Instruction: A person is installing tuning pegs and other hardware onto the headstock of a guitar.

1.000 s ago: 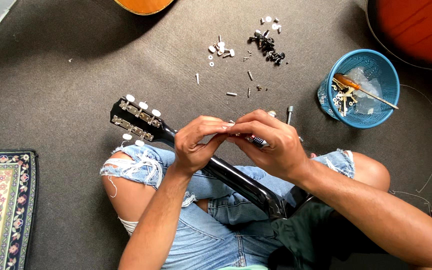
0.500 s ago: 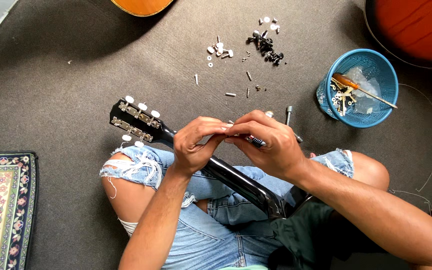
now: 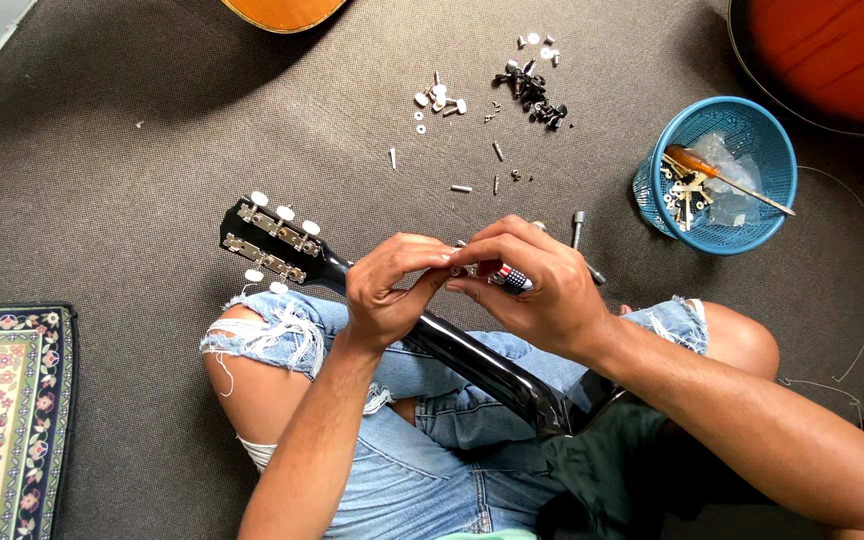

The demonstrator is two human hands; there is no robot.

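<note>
Just small part (image 3: 469,268) between fingertips (image 3: 449,258).

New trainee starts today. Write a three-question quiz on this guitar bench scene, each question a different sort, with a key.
1. True or false: the guitar's headstock lies past the person's knee, over the carpet.
2. What holds the screwdriver? A. the rug B. the blue basket C. the left hand
3. Fill in: both hands, left hand and right hand, meet over the guitar's ____.

Key:
1. True.
2. B.
3. Neck; they pinch a small part there, too small to identify. Loose screws lie scattered on the carpet beyond.
</note>
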